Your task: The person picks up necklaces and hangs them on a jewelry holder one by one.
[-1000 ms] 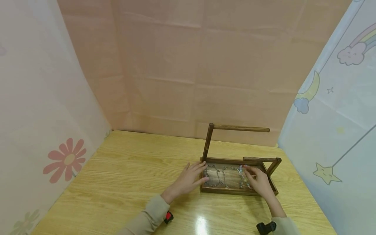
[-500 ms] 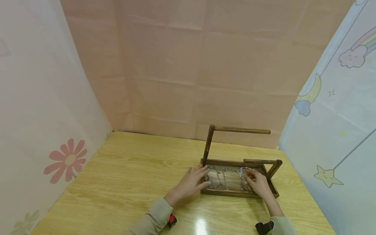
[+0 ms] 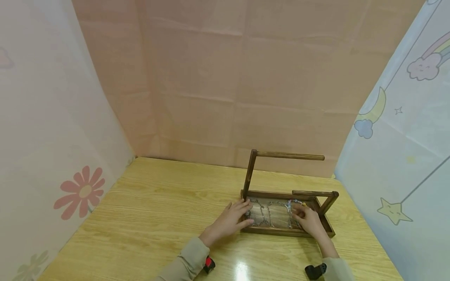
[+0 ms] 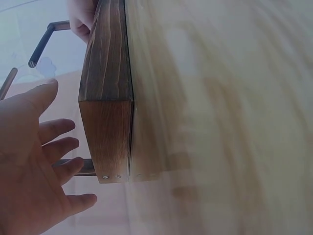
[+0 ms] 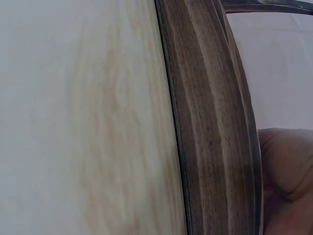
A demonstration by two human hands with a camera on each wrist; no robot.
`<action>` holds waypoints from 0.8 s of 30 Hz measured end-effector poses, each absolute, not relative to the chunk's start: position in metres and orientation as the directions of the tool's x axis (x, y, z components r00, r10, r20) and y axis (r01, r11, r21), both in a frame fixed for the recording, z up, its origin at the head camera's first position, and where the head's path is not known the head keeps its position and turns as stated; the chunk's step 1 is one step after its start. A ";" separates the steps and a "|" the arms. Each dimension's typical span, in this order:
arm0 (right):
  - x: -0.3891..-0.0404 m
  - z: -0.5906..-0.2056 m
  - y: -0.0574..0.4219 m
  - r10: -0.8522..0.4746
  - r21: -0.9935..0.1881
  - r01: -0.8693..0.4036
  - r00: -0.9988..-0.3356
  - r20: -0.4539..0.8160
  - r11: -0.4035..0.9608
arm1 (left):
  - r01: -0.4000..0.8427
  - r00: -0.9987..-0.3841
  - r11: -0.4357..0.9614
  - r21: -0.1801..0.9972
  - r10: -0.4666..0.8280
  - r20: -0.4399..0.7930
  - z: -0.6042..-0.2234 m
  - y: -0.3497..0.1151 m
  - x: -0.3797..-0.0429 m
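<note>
A dark wooden tray stand point(image 3: 270, 231) holds silvery chains point(image 3: 261, 212) at its left and middle. Toward the right lies a colourful beaded bracelet point(image 3: 290, 207), partly covered by fingers. My right hand point(image 3: 309, 221) reaches over the front wall, its curled fingers pinching the bracelet against the tray floor; the fingertips are small and partly hidden. My left hand point(image 3: 228, 219) lies at the tray's left end, fingers extended and thumb apart, gripping nothing. In the left wrist view the left hand's fingers point(image 4: 61, 147) are spread beside the tray's end wall. The right wrist view hides the bracelet behind the wall.
Two wooden L-shaped arms rise from the tray, a tall one point(image 3: 249, 171) at left and a short one point(image 3: 328, 202) at right. The light wooden table point(image 3: 168, 195) extends left. Hanging cloths point(image 3: 197, 97) close off the back and both sides.
My right fingers have shifted slightly toward the front along the bracelet, and more of its far beads now show, curving right. My left hand has stayed at the tray's left end.
</note>
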State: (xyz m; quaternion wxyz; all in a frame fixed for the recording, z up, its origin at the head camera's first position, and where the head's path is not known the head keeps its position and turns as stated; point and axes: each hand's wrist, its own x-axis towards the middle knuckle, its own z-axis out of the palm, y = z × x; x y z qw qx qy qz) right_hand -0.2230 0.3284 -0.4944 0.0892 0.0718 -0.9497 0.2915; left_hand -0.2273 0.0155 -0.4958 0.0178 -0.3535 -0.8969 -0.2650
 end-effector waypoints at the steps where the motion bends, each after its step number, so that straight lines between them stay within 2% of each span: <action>1: -0.223 -0.495 0.328 -0.084 -0.544 -0.183 -0.976 0.202 0.819 | 0.642 -0.749 0.608 0.467 0.627 0.212 -0.496 0.016 -0.227; 16: -0.226 -0.497 0.327 -0.060 -0.541 -0.111 -0.992 0.112 0.834 | 0.619 -0.741 0.594 0.514 0.658 0.132 -0.494 0.016 -0.226; 24: -0.225 -0.495 0.324 -0.067 -0.541 -0.116 -0.992 0.110 0.833 | 0.619 -0.729 0.573 0.537 0.674 0.121 -0.496 0.013 -0.227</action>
